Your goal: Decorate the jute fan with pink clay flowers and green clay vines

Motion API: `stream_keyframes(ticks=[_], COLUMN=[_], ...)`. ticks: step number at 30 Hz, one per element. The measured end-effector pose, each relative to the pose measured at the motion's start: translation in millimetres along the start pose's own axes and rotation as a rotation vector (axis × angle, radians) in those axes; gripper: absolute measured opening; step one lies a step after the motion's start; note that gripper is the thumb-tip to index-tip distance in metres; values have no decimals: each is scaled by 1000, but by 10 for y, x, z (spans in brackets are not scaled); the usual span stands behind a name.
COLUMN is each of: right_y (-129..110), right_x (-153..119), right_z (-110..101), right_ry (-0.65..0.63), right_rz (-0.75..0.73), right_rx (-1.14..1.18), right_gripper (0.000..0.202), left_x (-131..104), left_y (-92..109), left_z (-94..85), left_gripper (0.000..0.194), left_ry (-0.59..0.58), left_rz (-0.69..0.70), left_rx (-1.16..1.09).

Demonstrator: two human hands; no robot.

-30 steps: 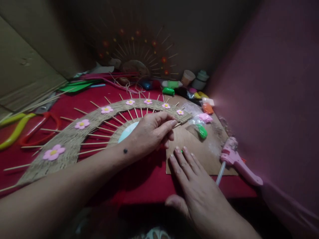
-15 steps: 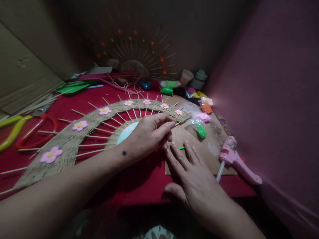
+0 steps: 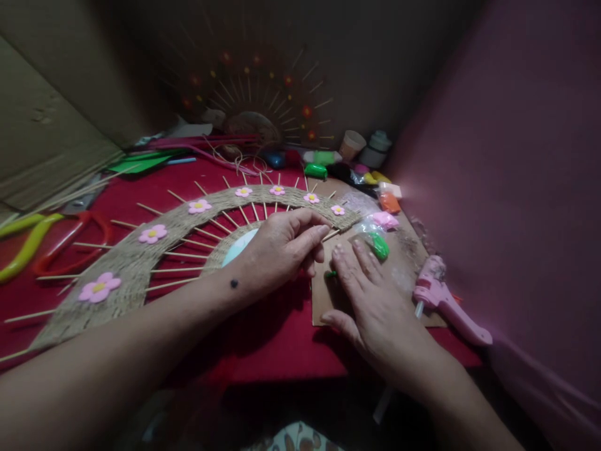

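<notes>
Pale patterned fabric (image 3: 298, 438), one portion, bottom centre of frame. Bench (image 3: 263, 363), one, covered in red cloth, across the middle.

Right hand (image 3: 375, 288), palm down over a brown board (image 3: 323, 310), right of centre; fingers extended straight, thumb set apart. Contact beneath the palm is hidden. Small green piece (image 3: 331, 274), on the board, just left of the forefinger; whether it runs under the hand cannot be told.

Left hand (image 3: 291, 247), centre of frame, above the inner part of the woven arch; thumb and forefinger pressed together beside a thin stick (image 3: 332, 235). Whether they grip it cannot be told.

Woven arch (image 3: 126, 275), natural fibre, on radiating sticks, sweeping from lower left to right of centre; seven pink flowers with yellow centres along it. Pale blue disc (image 3: 237, 248) at its inner curve, partly behind the left hand.

Pink glue gun (image 3: 436, 291), right, by the board's edge. Scissors (image 3: 32, 246), yellow and red handles, far left.

Packets: green (image 3: 378, 246), pink (image 3: 385, 220), orange (image 3: 389, 202), right of centre.

Cup (image 3: 351, 145) and lidded jar (image 3: 377, 149), side by side, upper right of centre. Green sheet (image 3: 136, 164), upper left. Second spoked piece, red and yellow flowers (image 3: 307, 111), upper centre, dim.
</notes>
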State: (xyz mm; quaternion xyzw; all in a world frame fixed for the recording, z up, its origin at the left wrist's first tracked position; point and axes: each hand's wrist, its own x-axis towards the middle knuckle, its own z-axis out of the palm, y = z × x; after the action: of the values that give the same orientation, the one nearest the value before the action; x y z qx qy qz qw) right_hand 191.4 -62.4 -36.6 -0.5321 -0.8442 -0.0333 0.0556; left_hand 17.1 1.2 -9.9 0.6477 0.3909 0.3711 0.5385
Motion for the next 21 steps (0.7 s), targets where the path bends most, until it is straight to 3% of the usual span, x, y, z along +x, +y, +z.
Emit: stream_keyframes(ticks=[8, 15, 21], right_y=[-80, -114, -156], right_x=[-326, 85, -276], right_z=[128, 68, 131], right_ry=[18, -35, 25], right_rz=[-81, -7, -127], right_rx=[-28, -60, -118], right_gripper=[77, 79, 81], left_x=[5, 22, 5], left_y=[0, -10, -8], left_z=[2, -9, -20], left_gripper=[12, 11, 12], left_ry=[12, 6, 8], left_rz=[9, -12, 9], left_rx=[-5, 25, 18])
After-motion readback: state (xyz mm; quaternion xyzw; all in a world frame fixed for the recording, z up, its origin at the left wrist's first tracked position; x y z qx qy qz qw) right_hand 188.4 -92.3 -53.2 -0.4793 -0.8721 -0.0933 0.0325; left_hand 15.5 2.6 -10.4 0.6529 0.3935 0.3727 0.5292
